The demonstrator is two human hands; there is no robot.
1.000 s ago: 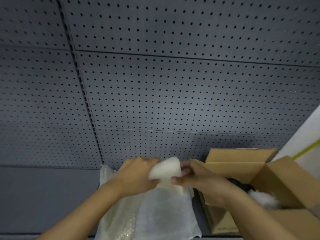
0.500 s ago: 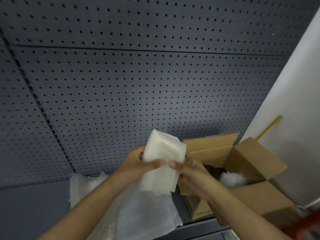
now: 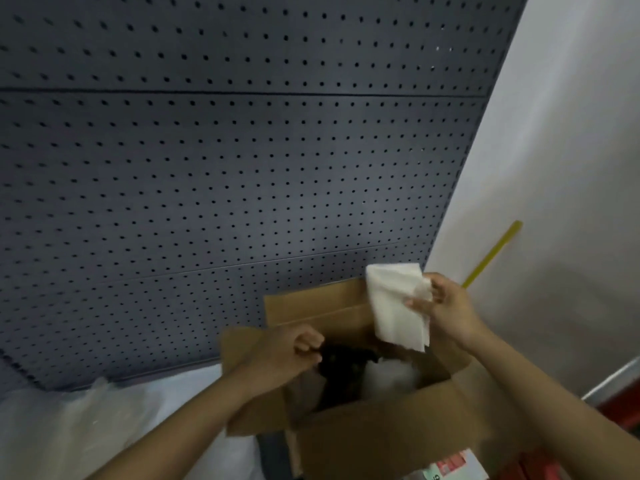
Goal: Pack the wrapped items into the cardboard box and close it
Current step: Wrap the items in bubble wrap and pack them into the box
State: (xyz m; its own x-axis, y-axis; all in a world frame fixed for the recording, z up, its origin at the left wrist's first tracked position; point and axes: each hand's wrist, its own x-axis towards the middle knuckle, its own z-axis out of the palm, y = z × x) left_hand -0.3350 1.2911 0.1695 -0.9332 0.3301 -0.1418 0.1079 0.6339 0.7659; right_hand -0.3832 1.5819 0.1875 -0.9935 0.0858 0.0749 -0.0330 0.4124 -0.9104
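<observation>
- Behind everything stands a dark grey perforated pegboard panel [image 3: 225, 168], with crumpled clear plastic sheeting [image 3: 86, 420] at its lower left.
- Left hand [image 3: 287, 355], fingers curled shut, is at the open brown cardboard box [image 3: 381, 434]; whether it grips anything, I cannot tell.
- Right hand [image 3: 446, 310] pinches a white foam-wrapped flat item [image 3: 394, 303] above the box opening.
- Pale wall [image 3: 554, 168] bears a yellow strip [image 3: 493, 252].

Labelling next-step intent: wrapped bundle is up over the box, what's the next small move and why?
Probably lower the white wrapped item into the cardboard box. The right hand holds it above the opening, the flaps are open, and the left hand is at the black item inside, seemingly making room.
</observation>
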